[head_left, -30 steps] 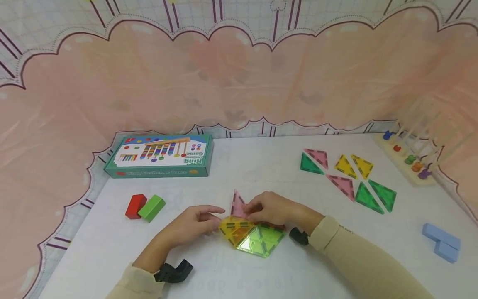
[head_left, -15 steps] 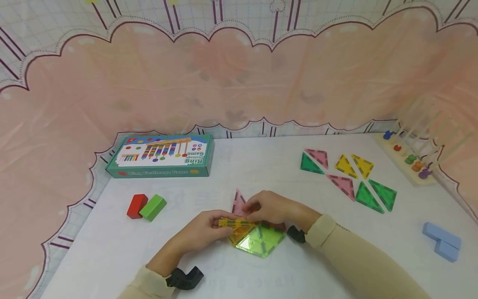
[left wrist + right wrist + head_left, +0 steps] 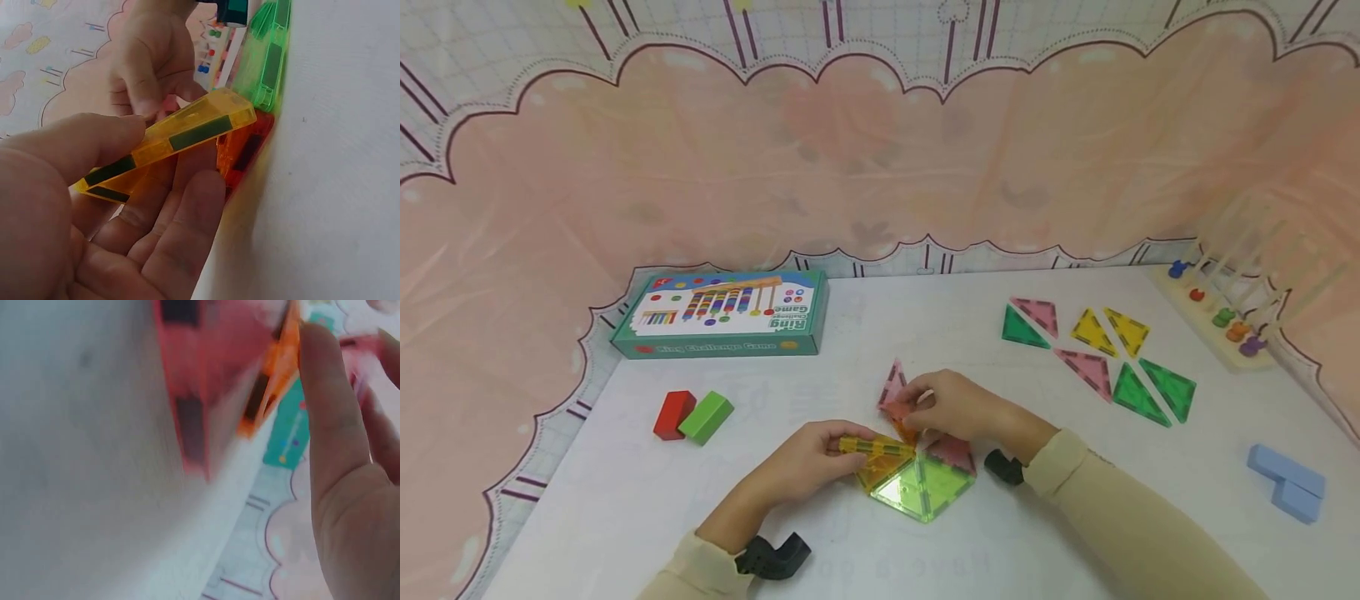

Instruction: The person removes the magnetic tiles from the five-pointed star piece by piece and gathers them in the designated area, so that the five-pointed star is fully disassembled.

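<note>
Before me lies a cluster of translucent triangular magnetic tiles with lime-green tiles (image 3: 898,493) at its near side. My left hand (image 3: 805,460) pinches a yellow magnetic tile (image 3: 206,128) between thumb and fingers at the cluster's left; an orange tile below it is partly hidden. My right hand (image 3: 961,407) pinches an orange magnetic tile (image 3: 901,423) and a pink magnetic tile (image 3: 892,383), which stick out past its fingertips. A reddish-pink tile (image 3: 953,454) sits under the right hand, beside the lime-green ones. In the right wrist view, the orange tile (image 3: 269,378) stands apart from this blurred tile (image 3: 187,394).
Loose pink, green and yellow triangles (image 3: 1082,371) lie at the right. Behind them stands a pegged wooden board (image 3: 1217,325). Blue blocks (image 3: 1288,483) are at far right. A ring-game box (image 3: 722,312) and red and green blocks (image 3: 706,418) lie at the left.
My left hand has moved right and taken hold of the yellow tile. My right hand has risen away a little, drawing the pink and orange tiles up from the cluster.
</note>
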`<state>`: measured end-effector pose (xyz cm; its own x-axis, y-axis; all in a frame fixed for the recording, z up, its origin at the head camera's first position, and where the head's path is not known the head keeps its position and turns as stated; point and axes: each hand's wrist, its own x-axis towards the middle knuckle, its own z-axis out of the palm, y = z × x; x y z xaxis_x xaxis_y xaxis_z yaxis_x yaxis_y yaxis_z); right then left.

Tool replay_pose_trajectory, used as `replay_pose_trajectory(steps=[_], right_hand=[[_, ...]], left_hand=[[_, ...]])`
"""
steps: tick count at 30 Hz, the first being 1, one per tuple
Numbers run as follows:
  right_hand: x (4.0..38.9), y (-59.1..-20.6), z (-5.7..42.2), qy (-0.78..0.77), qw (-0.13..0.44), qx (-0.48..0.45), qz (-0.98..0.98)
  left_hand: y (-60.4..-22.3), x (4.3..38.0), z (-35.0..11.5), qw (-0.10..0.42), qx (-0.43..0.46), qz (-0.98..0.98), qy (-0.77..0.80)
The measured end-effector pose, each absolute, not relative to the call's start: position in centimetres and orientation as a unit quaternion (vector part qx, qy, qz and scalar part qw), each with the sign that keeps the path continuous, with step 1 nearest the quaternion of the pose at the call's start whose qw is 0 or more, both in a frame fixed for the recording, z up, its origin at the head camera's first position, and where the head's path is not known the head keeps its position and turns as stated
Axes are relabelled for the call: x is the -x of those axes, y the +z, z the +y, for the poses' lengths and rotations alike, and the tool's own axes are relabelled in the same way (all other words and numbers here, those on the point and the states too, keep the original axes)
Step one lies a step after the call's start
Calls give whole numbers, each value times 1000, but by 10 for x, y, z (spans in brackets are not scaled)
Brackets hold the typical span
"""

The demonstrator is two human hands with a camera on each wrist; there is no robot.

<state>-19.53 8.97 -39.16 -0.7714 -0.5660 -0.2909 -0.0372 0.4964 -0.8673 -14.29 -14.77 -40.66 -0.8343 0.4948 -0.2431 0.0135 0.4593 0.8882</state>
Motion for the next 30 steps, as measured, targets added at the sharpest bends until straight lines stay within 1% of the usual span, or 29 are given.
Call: replay_pose_trajectory(steps=[2,5,10,15,20,25,30], right_hand=[[196,-388,95,-475,263,177,821],[197,-383,109,-446,216,174,851],[198,-382,147,-409,165,156,883],[198,-391,191,-395,146,135,897],[194,-396,225,-369,143,125,910],[190,-398,250,-363,142,116,914],[186,-396,264,-328,135,104,929]], left_hand=[[-406,143,-147,244,-155,819,496],[-405,144,-147,236,-154,825,489],[-405,149,-148,216,-138,837,484],[-405,153,-148,206,-125,841,485],[-405,153,-147,208,-119,838,490],[-405,153,-146,212,-116,837,490],[-404,153,-146,214,-117,838,489]])
